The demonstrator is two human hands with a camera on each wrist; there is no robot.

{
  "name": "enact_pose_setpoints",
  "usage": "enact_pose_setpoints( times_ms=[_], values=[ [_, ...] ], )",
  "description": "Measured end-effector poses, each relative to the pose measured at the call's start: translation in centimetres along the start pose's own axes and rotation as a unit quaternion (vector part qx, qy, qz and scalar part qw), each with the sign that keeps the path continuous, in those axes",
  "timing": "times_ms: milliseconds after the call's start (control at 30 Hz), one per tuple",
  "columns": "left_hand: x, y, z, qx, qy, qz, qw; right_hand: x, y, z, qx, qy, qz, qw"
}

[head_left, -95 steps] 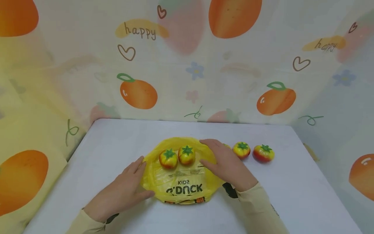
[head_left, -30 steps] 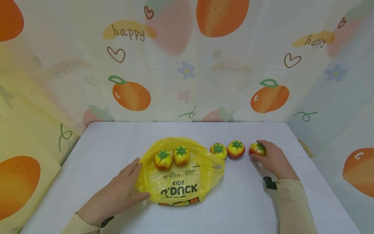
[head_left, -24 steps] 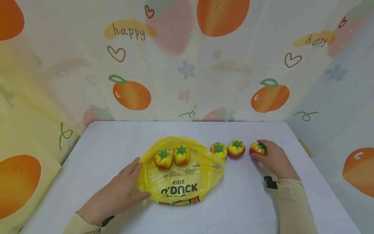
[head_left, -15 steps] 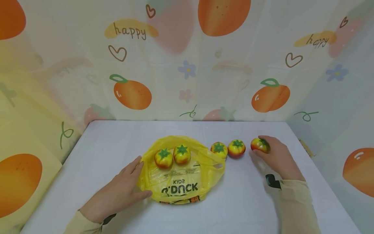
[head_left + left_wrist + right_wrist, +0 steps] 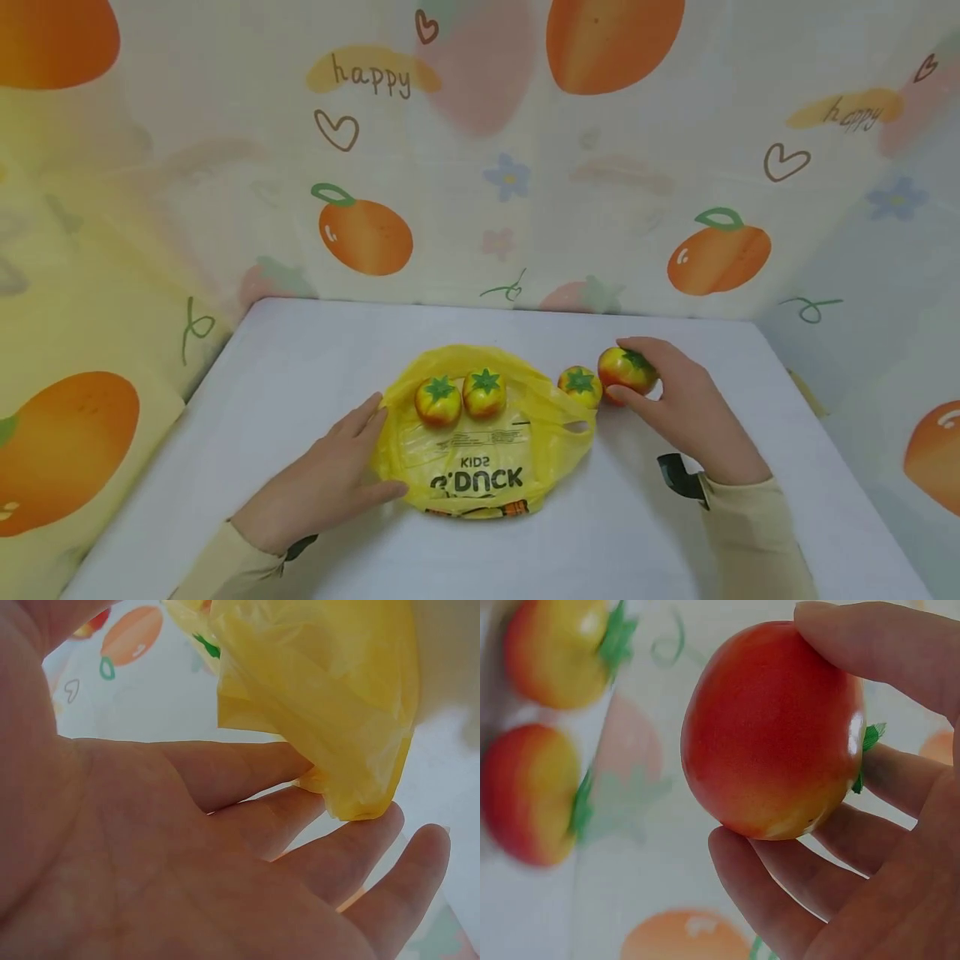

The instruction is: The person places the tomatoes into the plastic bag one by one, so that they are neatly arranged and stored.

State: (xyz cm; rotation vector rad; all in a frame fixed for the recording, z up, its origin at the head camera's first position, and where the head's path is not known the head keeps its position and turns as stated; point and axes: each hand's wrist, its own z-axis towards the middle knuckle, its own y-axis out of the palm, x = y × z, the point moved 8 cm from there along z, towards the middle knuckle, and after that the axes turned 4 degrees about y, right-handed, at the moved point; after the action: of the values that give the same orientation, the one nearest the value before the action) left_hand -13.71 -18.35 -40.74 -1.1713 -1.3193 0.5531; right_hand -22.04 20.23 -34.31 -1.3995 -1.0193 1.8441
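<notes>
In the head view my right hand point(image 5: 686, 408) holds a red-and-yellow toy tomato point(image 5: 626, 369) with a green star-shaped top, gripped between thumb and fingers. The right wrist view shows the red underside of this held tomato point(image 5: 772, 727) inside the curled fingers. My left hand point(image 5: 322, 479) lies along the left edge of a yellow plastic bag point(image 5: 487, 442), its fingers extended; in the left wrist view the fingertips point(image 5: 386, 817) meet the bag's folded edge point(image 5: 345, 750). Two more toy tomatoes, a left one point(image 5: 438, 402) and a right one point(image 5: 484, 392), sit within the bag's outline.
Another toy tomato point(image 5: 580, 386) stands beside the bag's right handle. A further one is mostly hidden behind the held tomato; the right wrist view shows both, an upper tomato point(image 5: 559, 649) and a lower tomato point(image 5: 532, 795). A fruit-patterned cloth point(image 5: 450, 167) rises behind the white table point(image 5: 300, 350).
My right hand has gone from the bag to the rightmost tomato, gripped it, lifted it and carried it left over its neighbour. The left hand has stayed at the bag's left edge.
</notes>
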Motion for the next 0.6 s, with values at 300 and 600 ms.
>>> enact_pose_setpoints(
  times_ms=[300, 600],
  values=[
    [-0.1, 0.3, 0.0, -0.012, -0.01, -0.008, 0.9998, -7.2, 4.2, 0.7, -0.036, -0.095, 0.011, 0.995],
    [-0.1, 0.4, 0.2, -0.013, -0.009, 0.0, 0.9999, -12.6, 8.3, 0.0, -0.078, -0.14, -0.004, 0.987]
  ],
)
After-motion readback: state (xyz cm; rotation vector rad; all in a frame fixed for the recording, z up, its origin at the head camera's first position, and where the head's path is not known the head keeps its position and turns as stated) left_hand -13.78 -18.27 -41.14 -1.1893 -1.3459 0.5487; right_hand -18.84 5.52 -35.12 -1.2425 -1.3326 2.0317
